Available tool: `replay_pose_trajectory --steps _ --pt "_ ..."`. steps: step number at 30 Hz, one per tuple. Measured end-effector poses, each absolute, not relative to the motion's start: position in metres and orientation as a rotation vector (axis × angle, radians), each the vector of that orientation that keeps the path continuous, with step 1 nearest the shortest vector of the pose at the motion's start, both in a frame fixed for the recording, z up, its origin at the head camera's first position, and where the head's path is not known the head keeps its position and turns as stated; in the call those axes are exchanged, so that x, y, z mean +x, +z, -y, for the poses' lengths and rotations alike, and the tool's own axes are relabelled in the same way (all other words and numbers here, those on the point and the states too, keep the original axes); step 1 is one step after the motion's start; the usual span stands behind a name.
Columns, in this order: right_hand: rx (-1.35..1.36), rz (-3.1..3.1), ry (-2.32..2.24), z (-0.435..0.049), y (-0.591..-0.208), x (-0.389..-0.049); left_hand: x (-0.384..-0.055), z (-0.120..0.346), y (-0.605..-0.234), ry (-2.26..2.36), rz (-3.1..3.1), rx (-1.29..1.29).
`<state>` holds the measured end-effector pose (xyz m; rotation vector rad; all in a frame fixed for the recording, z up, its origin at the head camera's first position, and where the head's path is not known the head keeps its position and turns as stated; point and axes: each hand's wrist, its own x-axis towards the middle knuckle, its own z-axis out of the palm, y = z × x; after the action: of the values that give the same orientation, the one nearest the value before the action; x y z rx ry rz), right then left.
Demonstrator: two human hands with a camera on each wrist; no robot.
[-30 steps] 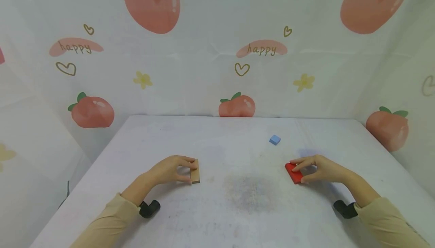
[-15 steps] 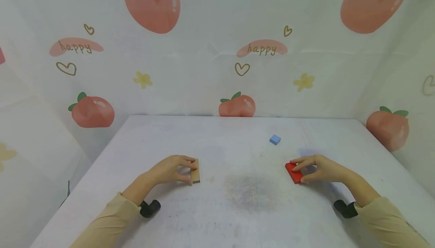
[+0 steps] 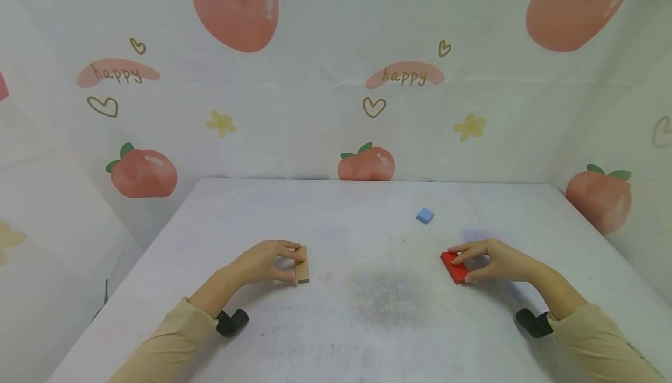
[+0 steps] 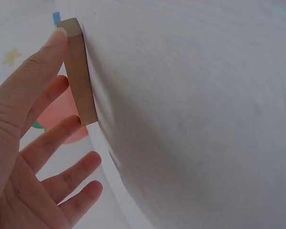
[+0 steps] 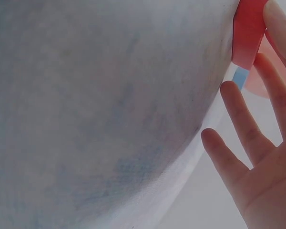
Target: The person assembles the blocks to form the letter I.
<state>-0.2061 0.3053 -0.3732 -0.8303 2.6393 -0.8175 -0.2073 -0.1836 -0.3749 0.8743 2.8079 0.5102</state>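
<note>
My left hand (image 3: 262, 263) holds a flat tan wooden block (image 3: 303, 272) on the table. In the left wrist view, its thumb (image 4: 56, 42) lies at one end of the block and a fingertip meets the other end; the two outer fingers are spread away from it. Over on the right, my right hand (image 3: 499, 262) holds a red block (image 3: 454, 271) that lies slanted on the white surface. The right wrist view shows the thumb on the red block's side and a fingertip at its lower corner. Part of the red block is cut off by that view's top edge.
A small blue block (image 3: 425, 215) lies farther back, a little left of the red one. The white table (image 3: 336, 336) has a grey smudge between my hands. Behind it hangs a white curtain (image 3: 315, 120) printed with peaches and flowers.
</note>
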Motion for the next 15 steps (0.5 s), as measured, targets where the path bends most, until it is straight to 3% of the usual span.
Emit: replay_pose_trajectory --steps 15 --pt "-0.838 -2.648 -0.805 -0.3052 -0.3731 -0.2063 -0.2099 0.1822 -0.3743 0.594 -2.778 0.87"
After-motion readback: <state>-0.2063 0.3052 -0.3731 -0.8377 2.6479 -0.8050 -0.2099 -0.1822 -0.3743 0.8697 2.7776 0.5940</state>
